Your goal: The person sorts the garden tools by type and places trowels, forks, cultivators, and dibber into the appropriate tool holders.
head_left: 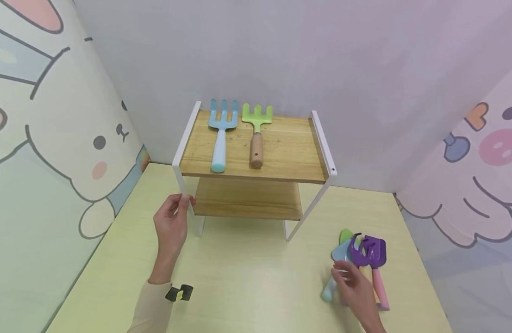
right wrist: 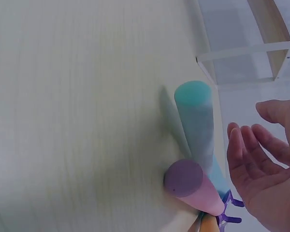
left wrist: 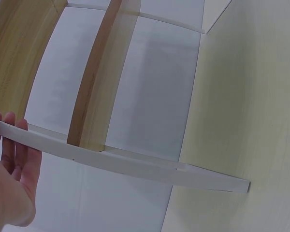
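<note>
My left hand (head_left: 172, 223) holds the white front leg of a small two-tier shelf (head_left: 256, 199); in the left wrist view its fingers (left wrist: 20, 150) curl behind the white frame (left wrist: 130, 164). On the top board lie a blue hand fork (head_left: 221, 143) and a green hand fork (head_left: 257, 148) with a wooden handle. My right hand (head_left: 356, 289) hovers over a pile of garden tools, fingers loosely bent, nothing between them. Nearest it is a light-blue handle with a teal end (right wrist: 195, 121). Beside that lies a pink handle with a purple end (right wrist: 183, 179).
The pile on the table's right also has a purple shovel (head_left: 377, 252), a purple rake (head_left: 358, 254), a blue blade (head_left: 340, 251) and a green tool head (head_left: 346, 236), overlapping. Cartoon-printed walls (head_left: 468, 194) border the table (head_left: 239, 286) at the sides.
</note>
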### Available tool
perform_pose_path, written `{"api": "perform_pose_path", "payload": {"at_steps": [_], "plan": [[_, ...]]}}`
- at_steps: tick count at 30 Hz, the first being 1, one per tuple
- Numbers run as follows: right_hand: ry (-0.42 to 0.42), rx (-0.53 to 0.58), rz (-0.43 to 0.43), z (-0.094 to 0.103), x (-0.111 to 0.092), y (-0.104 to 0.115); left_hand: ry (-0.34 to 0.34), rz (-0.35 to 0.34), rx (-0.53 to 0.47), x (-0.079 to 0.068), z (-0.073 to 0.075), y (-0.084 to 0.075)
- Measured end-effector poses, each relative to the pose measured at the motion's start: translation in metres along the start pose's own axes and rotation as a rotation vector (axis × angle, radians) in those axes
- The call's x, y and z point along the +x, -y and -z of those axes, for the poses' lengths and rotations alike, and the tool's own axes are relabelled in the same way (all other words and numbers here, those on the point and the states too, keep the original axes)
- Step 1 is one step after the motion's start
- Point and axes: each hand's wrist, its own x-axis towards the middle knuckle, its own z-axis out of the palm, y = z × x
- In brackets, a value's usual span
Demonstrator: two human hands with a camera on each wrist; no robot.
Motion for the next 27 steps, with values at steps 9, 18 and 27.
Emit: {"api": "perform_pose_path", "payload": {"at_steps": [9, 18, 27], "plan": [[-0.036, -0.072, -0.029, 0.001, -0.009, 0.0, -0.005, -0.015, -0.024, 0.0, 0.0, 0.006], [0.005, -0.165, -0.069, 0.003, -0.012, 0.007, -0.008, -0.007, -0.017, 0.0, 0.001, 0.006], [0.122, -0.243, -0.195, 0.002, -0.004, 0.013, -0.009, 0.002, -0.029, 0.0, 0.001, 0.006]]}}
